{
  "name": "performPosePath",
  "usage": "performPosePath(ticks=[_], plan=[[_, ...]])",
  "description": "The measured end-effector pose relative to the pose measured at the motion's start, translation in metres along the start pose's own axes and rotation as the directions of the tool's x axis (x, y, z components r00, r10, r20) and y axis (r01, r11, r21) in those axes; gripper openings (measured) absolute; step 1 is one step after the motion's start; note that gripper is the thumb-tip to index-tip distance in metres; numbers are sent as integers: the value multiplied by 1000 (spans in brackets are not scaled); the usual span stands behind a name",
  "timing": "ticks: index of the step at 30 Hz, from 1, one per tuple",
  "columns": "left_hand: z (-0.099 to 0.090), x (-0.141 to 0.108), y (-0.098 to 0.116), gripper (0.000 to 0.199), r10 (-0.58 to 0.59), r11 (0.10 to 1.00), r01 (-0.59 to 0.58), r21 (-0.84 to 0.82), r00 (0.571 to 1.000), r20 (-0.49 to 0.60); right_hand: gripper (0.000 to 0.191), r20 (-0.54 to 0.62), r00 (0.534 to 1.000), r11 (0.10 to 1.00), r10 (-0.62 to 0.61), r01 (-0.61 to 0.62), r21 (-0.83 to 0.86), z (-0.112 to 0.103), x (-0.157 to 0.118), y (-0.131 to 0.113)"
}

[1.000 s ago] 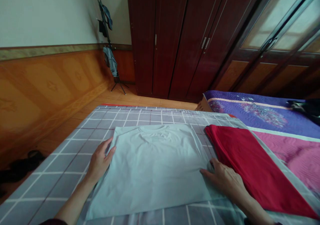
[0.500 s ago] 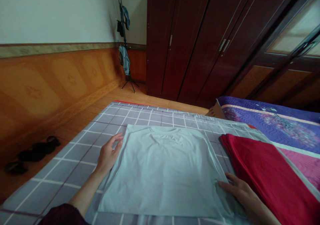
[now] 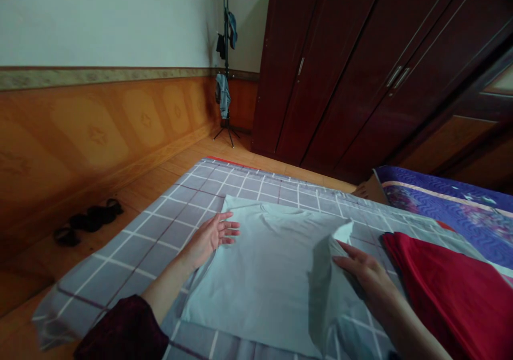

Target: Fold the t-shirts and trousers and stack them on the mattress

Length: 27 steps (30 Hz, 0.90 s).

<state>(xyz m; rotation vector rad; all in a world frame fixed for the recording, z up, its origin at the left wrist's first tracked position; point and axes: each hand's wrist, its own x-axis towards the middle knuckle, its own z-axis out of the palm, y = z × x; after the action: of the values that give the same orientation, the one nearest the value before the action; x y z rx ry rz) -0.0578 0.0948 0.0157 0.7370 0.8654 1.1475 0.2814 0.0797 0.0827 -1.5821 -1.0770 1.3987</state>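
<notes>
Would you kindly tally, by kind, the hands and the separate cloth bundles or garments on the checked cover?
Hands: 2 (left hand, right hand)
Pale shirt: 1
Red folded bundle: 1
Total: 4

The white fabric T-shirt [image 3: 272,274] lies on the grey checked cloth sheet [image 3: 144,248], left of the folded red cloth [image 3: 452,285]. Behind the sheet stands the tall dark-red wooden wardrobe [image 3: 336,77], with the slim black coat stand [image 3: 226,58] to its left; the purple patterned quilt [image 3: 433,192] lies behind the red cloth
</notes>
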Motion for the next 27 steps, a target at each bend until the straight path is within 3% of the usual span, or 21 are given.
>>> performPosePath(ticks=[2,4,5,6,8,10,13,16,22,27], plan=[[2,-1,0,61,-66,993,72,-91,996,61,51,157,983,994,-99,104,-28,43,15,-16],[2,-1,0,62,-111,982,121,-145,991,72,44,322,924,928,-209,291,-233,93,24,-26],[1,0,-1,61,-122,978,131,-160,990,65,42,377,891,821,-253,404,-404,118,26,-28],[-1,1,-1,60,-123,978,131,-165,991,56,41,422,861,652,-284,496,-574,143,25,-27],[-4,3,-3,57,-110,983,116,-142,993,48,37,459,841,545,-286,537,-644,185,17,-17],[-7,5,-5,54,-82,992,85,-96,996,35,39,502,819,465,-277,571,-676,211,3,-2],[-9,5,-8,47,-1,1000,1,-16,1000,12,48,554,792,386,-258,610,-692,221,-16,19],[-8,5,-10,55,49,997,-50,52,999,21,63,584,771,355,-252,636,-686,210,-27,30],[-4,12,-7,81,74,979,-59,195,995,-73,77,636,623,382,-455,782,-492,192,-40,53],[-4,16,-7,89,65,953,-15,302,986,-156,77,579,567,339,-586,820,-461,188,-49,73]])
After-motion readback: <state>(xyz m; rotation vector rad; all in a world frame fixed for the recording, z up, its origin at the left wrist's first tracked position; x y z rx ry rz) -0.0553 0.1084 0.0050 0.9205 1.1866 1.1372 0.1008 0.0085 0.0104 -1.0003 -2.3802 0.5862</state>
